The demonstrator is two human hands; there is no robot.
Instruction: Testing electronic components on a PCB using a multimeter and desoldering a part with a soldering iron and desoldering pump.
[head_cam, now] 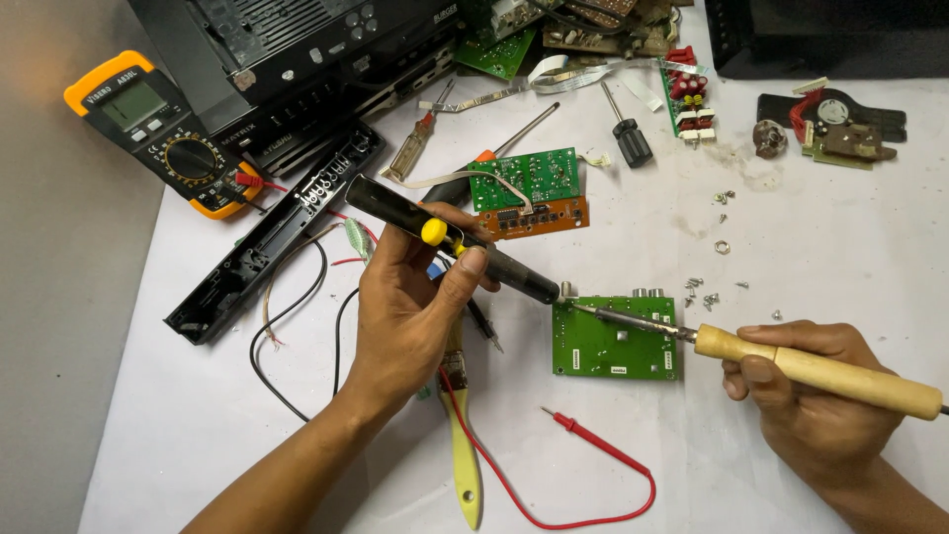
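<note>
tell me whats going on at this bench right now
A person's right hand holds a wooden-handled soldering iron, its tip at the upper left corner of a green circuit board. The left hand holds a black desoldering pump aimed at the same spot. A multimeter, screwdrivers and loose screws lie around.

Bright even light, soft shadows, sharp focus

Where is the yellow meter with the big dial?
In the head view, the yellow multimeter lies at the far left edge of the white table, beside the long black plastic panel and beyond the left hand.
</note>
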